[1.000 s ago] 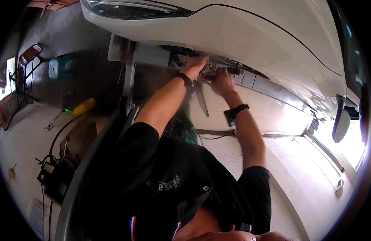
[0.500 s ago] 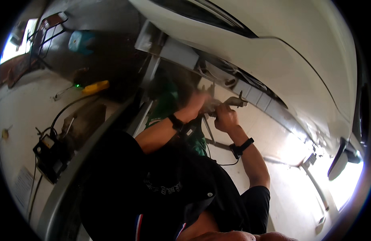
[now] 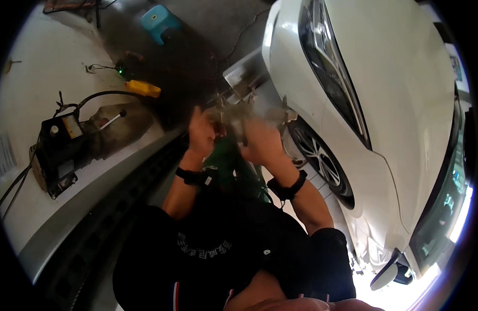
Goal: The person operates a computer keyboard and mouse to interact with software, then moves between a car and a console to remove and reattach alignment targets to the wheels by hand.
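Observation:
A grey metal car part (image 3: 232, 115), irregular in shape and smeared by motion, is held up in front of me with both hands. An arm-like end of it reaches right toward the car's wheel in the picture; its exact kind cannot be made out. My left hand (image 3: 201, 136) is closed around its left side, fingertips blurred. On the other side my right hand (image 3: 262, 142) grips it with the fingers wrapped over, partly hidden by the part. Both wrists wear black bands. Below the hands are green trousers (image 3: 223, 158).
On the right stands a white car (image 3: 384, 78) with its front wheel (image 3: 322, 158) close to my right arm. To the left are a grey metal beam (image 3: 94, 223), a black motor unit (image 3: 62, 140) with cables and a yellow object (image 3: 143, 88). A blue stool (image 3: 160, 22) is farther off.
My view has turned, bringing the car's wheel and headlight into sight. Both hands have shifted left in the picture with the metal part, and my left hand now sits at its left side.

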`<state>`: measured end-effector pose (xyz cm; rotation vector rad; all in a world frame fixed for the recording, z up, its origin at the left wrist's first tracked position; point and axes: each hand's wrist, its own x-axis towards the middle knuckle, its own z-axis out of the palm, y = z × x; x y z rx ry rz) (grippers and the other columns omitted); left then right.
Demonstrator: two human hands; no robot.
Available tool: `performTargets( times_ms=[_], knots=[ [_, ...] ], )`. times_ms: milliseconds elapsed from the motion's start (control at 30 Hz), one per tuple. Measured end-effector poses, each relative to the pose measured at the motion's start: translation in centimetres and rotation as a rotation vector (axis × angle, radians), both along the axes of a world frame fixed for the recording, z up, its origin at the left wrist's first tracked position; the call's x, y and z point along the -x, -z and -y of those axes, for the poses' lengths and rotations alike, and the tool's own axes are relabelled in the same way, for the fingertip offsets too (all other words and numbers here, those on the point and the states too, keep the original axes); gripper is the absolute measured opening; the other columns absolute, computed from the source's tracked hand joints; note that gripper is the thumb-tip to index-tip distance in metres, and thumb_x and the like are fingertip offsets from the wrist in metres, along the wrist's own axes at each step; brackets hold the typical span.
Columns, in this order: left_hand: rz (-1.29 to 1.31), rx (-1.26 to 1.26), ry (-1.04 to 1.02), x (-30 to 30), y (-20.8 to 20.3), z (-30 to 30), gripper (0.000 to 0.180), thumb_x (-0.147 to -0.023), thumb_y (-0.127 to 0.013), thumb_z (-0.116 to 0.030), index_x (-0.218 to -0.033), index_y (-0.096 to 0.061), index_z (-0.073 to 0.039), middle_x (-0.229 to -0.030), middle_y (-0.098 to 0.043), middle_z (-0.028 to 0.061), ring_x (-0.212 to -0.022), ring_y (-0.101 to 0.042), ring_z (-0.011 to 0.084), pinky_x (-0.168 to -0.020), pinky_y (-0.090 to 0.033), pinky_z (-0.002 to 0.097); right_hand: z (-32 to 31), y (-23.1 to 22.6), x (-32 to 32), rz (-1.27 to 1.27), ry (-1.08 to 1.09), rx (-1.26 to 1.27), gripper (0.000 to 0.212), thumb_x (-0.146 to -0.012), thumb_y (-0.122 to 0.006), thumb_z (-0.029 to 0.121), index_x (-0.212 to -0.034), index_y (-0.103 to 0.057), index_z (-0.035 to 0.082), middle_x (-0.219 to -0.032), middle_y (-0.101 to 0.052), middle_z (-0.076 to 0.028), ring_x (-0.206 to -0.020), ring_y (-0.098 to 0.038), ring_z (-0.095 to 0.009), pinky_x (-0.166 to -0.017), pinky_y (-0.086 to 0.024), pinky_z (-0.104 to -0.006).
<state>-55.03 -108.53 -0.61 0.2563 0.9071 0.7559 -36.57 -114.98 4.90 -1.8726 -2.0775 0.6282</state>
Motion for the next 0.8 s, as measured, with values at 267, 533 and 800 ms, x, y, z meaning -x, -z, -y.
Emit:
performTargets(
  times_ms=[267, 533, 800],
  knots=[
    [-0.521, 0.080, -0.063, 8.4, 8.1, -6.0, 0.068, -0.096, -0.042, -0.063, -0.135, -0.055, -0.008, -0.117, -0.064, 0.0065, -0.102, -0.058, 0.0224, -0.093, -0.042, 0.0422, -14.5, -16.5, 4.8, -0.251, 0.102, -0.511, 0.025, -0.058, -0.073, 0.010, -0.080, -0.062, 0.007, -0.077, -0.062, -0.011, -0.069, -0.063, -0.033, -0.058, -0.050, -0.0392],
    [0.671, 0.043, -0.116, 8.1, 3.9, -13.8, 0.055, -0.099, -0.046, -0.057, -0.127, -0.061, -0.012, -0.116, -0.066, 0.0066, -0.109, -0.061, 0.0253, -0.097, -0.047, 0.0438, -26.9, -26.0, 5.3, -0.416, 0.126, -0.437, 0.024, -0.060, -0.074, 0.016, -0.079, -0.068, 0.003, -0.079, -0.067, -0.015, -0.072, -0.066, -0.033, -0.067, -0.053, -0.0370],
    [0.126, 0.072, -0.334, 11.0, 7.2, -26.5, 0.036, -0.102, -0.050, -0.039, -0.110, -0.065, -0.007, -0.100, -0.069, 0.0046, -0.095, -0.064, 0.0220, -0.086, -0.052, 0.0393, -46.4, -16.6, 3.8, -0.342, -0.034, -0.348, 0.024, -0.061, -0.073, 0.021, -0.079, -0.068, 0.005, -0.080, -0.067, -0.014, -0.077, -0.066, -0.034, -0.070, -0.053, -0.0388]
  ],
)
